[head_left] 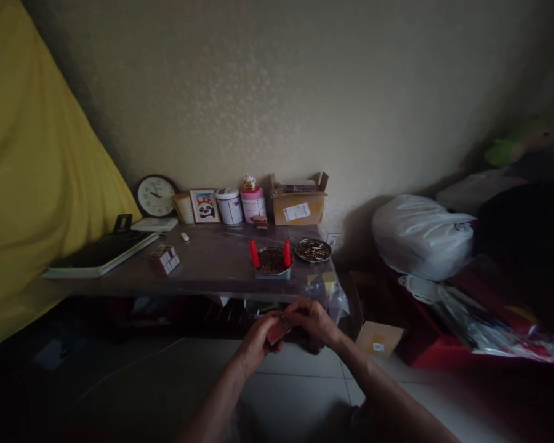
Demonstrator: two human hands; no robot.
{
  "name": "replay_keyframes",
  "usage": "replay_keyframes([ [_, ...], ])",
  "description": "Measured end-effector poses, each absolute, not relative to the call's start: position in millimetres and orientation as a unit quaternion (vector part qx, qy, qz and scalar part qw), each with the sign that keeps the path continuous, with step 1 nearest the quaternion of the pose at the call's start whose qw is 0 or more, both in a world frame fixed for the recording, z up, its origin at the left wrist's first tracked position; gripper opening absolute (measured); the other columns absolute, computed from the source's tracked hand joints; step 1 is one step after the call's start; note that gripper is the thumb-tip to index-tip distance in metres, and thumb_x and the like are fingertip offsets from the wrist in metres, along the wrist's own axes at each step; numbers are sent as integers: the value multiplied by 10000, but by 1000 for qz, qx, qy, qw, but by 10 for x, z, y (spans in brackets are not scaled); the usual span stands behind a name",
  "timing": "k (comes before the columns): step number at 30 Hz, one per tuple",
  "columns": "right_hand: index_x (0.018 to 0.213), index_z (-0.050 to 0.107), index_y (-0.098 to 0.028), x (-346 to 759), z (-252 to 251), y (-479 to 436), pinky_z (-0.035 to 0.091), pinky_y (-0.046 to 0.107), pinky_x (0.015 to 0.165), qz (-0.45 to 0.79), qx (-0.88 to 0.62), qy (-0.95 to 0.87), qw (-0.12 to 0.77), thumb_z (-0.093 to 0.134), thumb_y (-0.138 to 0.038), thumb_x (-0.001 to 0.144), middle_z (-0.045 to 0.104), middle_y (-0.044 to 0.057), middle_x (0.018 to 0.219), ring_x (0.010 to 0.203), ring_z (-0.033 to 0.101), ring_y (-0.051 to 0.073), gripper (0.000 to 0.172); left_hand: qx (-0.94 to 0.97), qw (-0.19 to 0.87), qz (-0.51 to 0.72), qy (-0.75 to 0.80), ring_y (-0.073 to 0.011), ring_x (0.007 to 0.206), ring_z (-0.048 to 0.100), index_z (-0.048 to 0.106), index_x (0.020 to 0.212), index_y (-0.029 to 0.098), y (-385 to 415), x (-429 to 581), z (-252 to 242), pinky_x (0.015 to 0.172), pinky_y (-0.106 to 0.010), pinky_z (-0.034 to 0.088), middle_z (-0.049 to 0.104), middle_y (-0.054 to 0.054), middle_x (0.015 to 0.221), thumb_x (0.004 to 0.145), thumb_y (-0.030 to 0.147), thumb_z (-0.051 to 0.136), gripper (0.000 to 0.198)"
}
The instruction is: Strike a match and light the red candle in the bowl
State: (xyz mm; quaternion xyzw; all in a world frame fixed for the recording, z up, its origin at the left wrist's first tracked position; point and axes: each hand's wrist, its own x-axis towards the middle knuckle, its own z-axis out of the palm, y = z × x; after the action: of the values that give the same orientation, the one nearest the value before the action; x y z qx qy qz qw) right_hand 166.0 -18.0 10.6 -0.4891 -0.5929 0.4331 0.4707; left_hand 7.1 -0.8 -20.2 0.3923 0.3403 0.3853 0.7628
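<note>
My left hand (257, 342) is closed around a small reddish-brown matchbox (277, 331), held in front of the table's near edge. At the far end of the box, the fingers of my right hand (314, 319) are pinched together; anything between them is too small to make out. Beyond my hands, two red candles (254, 255) stand upright in a round bowl (272, 263) of dark, grainy material. To its right lies a round dish (313, 250) holding several thin pale sticks that look like matchsticks.
Along the wall stand a clock (156, 196), a panda picture (205, 206), tubs (229, 206) and an open cardboard box (298, 206). A patterned cube (165, 259) sits on the table's left. White bags (420, 237) are piled right; a yellow curtain (41, 166) hangs left.
</note>
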Motion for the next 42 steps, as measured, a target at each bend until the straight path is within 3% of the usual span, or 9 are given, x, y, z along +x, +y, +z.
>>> replay_keyframes([
  [6,729,590,-181,1694,153,-119,489,261,593,498,-479,-470,550,711,-470,588,654,2,669,603,622,147,344,386,738,428,351,-86,400,492,588,782,181,20,44,-169,374,-214,282,644,-1,666,715,309,541,152],
  [11,772,561,-191,1633,115,-136,501,273,623,470,-473,-491,561,650,-460,663,642,-9,676,631,636,154,303,361,724,453,374,-70,395,460,574,733,190,41,26,-182,374,-196,257,608,26,591,707,301,526,124],
  [15,808,573,-180,1610,77,-164,482,270,639,383,-492,-588,515,482,-296,792,609,-18,635,630,607,140,148,347,719,463,385,-63,419,453,596,755,191,72,31,-211,380,-182,243,609,26,601,699,299,542,133],
  [18,800,589,-180,1591,87,-199,460,282,700,252,-513,-684,452,428,-169,796,607,8,723,705,588,147,161,335,719,468,390,-82,469,497,601,758,193,92,44,-232,406,-187,279,636,7,655,692,322,558,152],
  [24,997,531,-206,1422,95,-328,447,308,813,154,-474,-780,378,518,-219,828,559,47,962,896,547,177,170,353,704,493,369,-179,761,593,635,803,199,86,44,-225,557,-240,397,669,-33,805,700,372,554,216],
  [27,1066,501,-226,1347,73,-367,436,355,863,118,-475,-799,350,593,-246,792,550,50,1019,949,525,208,290,390,679,497,374,-180,789,582,657,804,197,61,36,-199,634,-253,406,670,-31,817,710,372,554,224],
  [29,1028,515,-229,1334,60,-369,436,371,870,99,-479,-803,340,569,-254,812,561,49,1003,944,526,215,223,407,678,485,374,-181,779,582,661,807,196,48,39,-186,638,-257,400,672,-35,821,711,375,562,226],
  [32,980,529,-231,1367,42,-345,445,367,862,96,-481,-801,343,512,-263,850,572,50,986,933,537,214,135,408,696,474,353,-202,798,589,663,809,190,38,48,-172,644,-276,405,677,-50,830,697,401,594,249],
  [42,991,577,-200,1581,47,-211,449,342,853,195,-517,-736,392,483,-384,851,614,71,970,940,573,216,249,358,751,471,291,-196,845,617,659,919,166,57,30,-167,771,-309,422,687,-68,892,644,286,703,303],
])
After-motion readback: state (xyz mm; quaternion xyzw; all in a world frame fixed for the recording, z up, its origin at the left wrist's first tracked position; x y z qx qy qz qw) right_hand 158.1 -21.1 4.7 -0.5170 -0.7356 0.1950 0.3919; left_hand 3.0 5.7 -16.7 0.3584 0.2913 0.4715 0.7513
